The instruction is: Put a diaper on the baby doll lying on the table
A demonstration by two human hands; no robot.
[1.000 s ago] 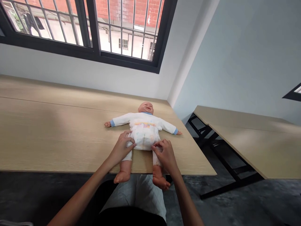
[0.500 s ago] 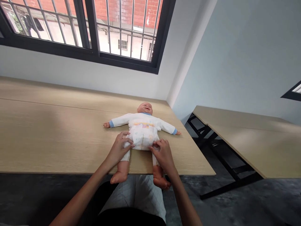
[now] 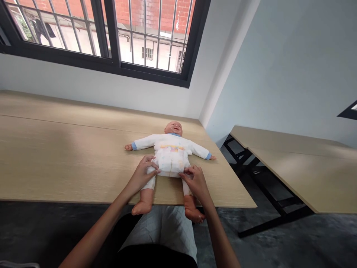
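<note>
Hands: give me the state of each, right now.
Left hand: partly closed at one leg edge of the disposable diaper; grip cannot be told.
Right hand: closed, pinching the diaper's other leg edge.

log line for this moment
left hand: at white printed diaper edge | right hand: at opposite edge | bald plastic baby doll: face-up on pale wooden table

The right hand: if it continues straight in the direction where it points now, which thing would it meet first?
Most likely the white diaper on the doll: the right hand points inward, its fingertips at the diaper's lower edge, though exact contact is hard to judge.
</note>
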